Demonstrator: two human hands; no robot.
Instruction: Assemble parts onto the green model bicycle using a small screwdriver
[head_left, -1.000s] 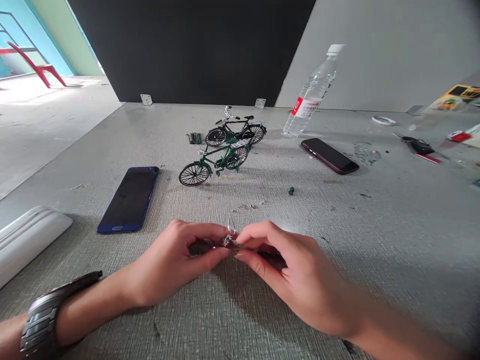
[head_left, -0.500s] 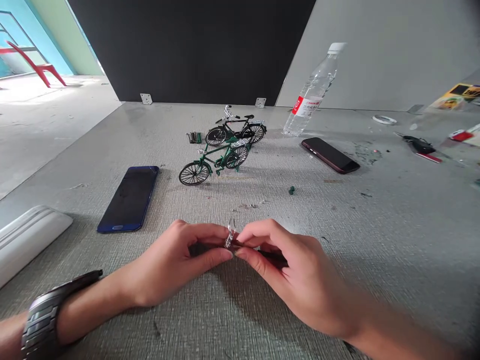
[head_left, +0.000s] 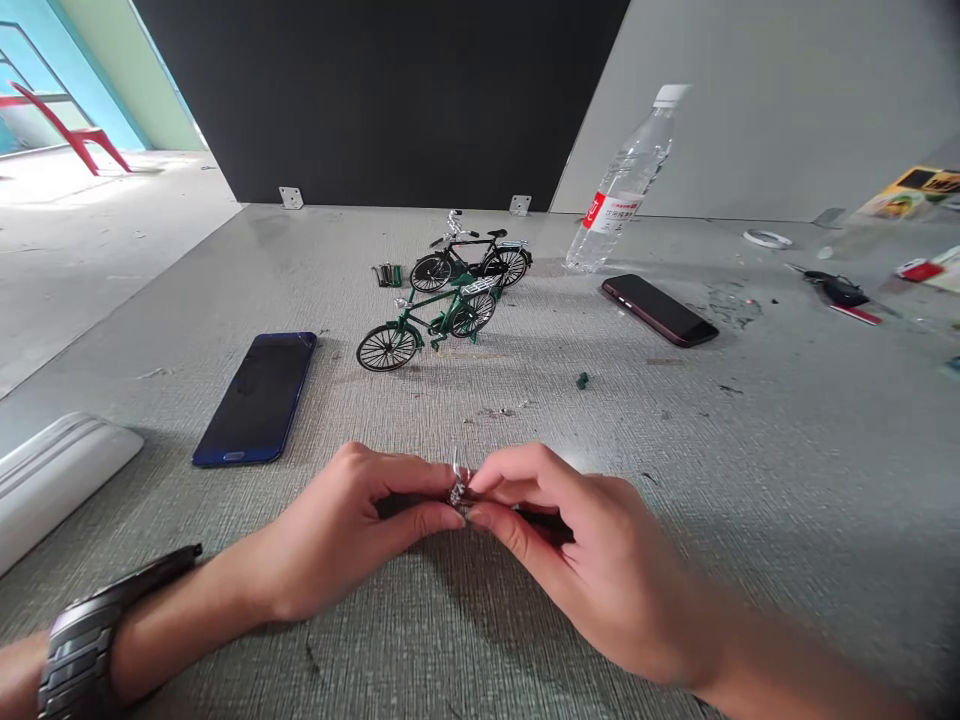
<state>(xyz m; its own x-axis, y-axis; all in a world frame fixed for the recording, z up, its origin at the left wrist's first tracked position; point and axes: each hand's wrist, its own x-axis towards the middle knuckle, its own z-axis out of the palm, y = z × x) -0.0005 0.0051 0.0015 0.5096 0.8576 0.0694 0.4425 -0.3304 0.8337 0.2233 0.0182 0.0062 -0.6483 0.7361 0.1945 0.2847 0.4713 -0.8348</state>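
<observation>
Between the fingertips of both hands is a small silvery metal part (head_left: 457,490), with a thin loop standing up from it. My left hand (head_left: 360,530) pinches it from the left between thumb and forefinger. From the right, my right hand (head_left: 577,540) is closed with its thumb and forefinger tips at the part; something thin and dark shows under its fingers. Beyond the hands a green model bicycle (head_left: 431,325) stands in front of a black model bicycle (head_left: 476,258). A small dark-and-green rack-like piece (head_left: 387,275) lies to their left.
A blue phone (head_left: 256,400) and a white rounded object (head_left: 64,480) lie at left. Towards the right are a water bottle (head_left: 619,190), a dark red phone (head_left: 660,310), keys (head_left: 840,289), a white ring (head_left: 766,239) and a small green piece (head_left: 582,380). Black and grey panels stand behind.
Both hands stay almost in place. The metal part has turned and shifted slightly, and my right fingertips have moved closer against it. The bicycles and other objects keep their places.
</observation>
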